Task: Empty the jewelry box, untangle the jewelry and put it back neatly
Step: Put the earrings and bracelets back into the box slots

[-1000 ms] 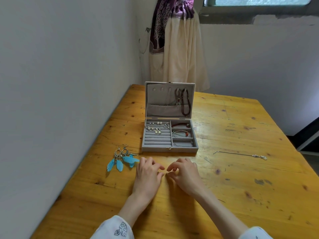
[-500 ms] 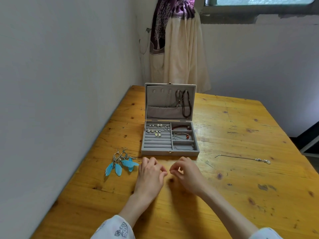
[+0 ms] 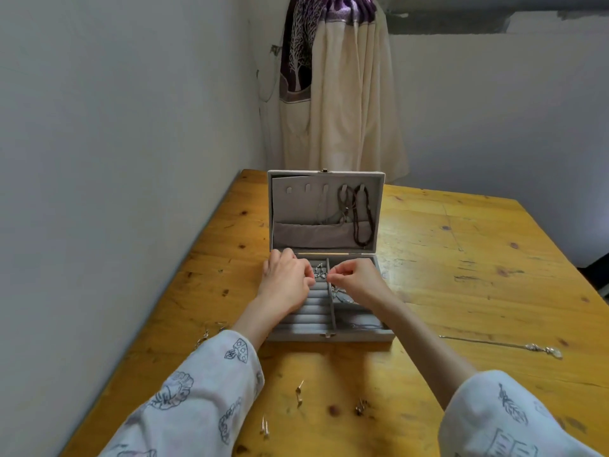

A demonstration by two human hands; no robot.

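The grey jewelry box (image 3: 329, 336) stands open on the wooden table, its lid (image 3: 296, 199) upright. Dark bead necklaces (image 3: 361, 219) hang inside the lid. Both hands are over the box's tray. My left hand (image 3: 286, 278) and my right hand (image 3: 357, 280) pinch small silver earrings (image 3: 319, 272) between their fingertips, just above the ring rolls. A thin chain (image 3: 339, 293) lies in the right compartment, partly hidden by my right hand. Small stud earrings (image 3: 299, 392) lie on the table in front of the box.
A silver necklace (image 3: 501, 344) lies stretched out on the table to the right. More studs (image 3: 361, 407) and pins (image 3: 264, 427) sit near the front edge. Earring hooks (image 3: 206, 333) show beside my left sleeve. A white wall runs along the table's left edge.
Both hands moved from the table in front of the box up into its tray and took hold of silver earrings. The view has come closer; my left sleeve now covers the blue feather earrings.
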